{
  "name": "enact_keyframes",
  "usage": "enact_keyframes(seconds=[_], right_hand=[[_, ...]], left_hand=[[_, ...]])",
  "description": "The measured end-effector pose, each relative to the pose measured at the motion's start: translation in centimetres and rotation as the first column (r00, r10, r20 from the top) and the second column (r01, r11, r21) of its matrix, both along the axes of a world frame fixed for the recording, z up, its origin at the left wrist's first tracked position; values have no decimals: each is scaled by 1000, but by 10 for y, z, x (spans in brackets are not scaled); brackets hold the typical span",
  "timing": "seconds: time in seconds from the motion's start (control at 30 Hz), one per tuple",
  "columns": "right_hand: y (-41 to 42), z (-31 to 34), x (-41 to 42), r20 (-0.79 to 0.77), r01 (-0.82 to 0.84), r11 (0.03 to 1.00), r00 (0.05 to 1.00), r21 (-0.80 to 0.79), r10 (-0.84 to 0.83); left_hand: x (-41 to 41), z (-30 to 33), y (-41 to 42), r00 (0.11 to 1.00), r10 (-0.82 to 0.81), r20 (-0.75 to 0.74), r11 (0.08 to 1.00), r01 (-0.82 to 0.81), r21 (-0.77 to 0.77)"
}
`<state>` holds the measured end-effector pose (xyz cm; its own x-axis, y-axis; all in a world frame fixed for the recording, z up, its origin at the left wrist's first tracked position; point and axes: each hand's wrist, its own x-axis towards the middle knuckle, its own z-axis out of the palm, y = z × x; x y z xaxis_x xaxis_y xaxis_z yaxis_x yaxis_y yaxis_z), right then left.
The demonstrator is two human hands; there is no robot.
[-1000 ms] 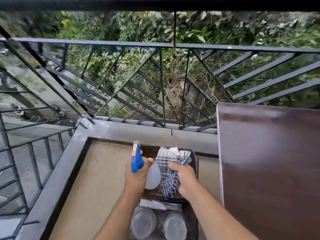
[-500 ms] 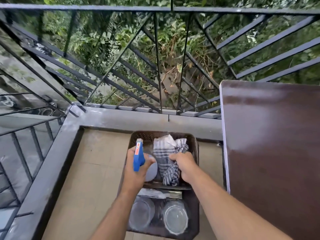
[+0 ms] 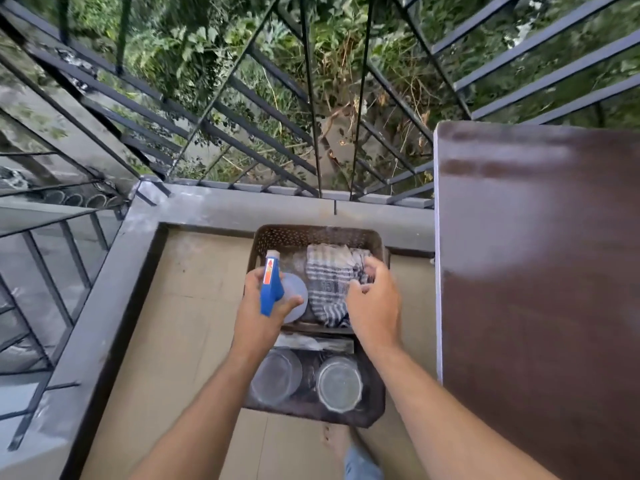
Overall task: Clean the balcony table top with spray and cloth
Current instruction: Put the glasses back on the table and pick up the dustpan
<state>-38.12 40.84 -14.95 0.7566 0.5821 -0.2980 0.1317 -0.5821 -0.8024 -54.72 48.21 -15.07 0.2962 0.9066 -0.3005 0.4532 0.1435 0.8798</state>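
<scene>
Both hands over a basket on the balcony floor, beside the table.

The brown table (image 3: 540, 271) is cut off at right. In the dark basket (image 3: 313, 233), the left hand (image 3: 258, 313) is wrapped around a blue-headed spray bottle (image 3: 270, 287), its body mostly hidden; the right hand (image 3: 375, 303), fingers loosely curled and blurred, touches the striped cloth (image 3: 329, 282).
</scene>
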Motion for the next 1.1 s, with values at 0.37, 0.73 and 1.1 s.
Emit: enact_keyframes(seconds=[0.37, 0.73, 1.1], right_hand=[[-68, -5, -24, 140, 214, 957, 960, 198, -244], [-121, -49, -76, -51, 332, 934, 943, 132, -328], [-146, -58, -109, -237, -21, 1000, 971, 6, 21]], left_hand=[[-41, 12, -76, 944, 312, -102, 925, -278, 260], [-66, -20, -130, 963, 247, -112, 969, -243, 45], [-62, -55, -129, 948, 295, -118, 950, -304, -70]])
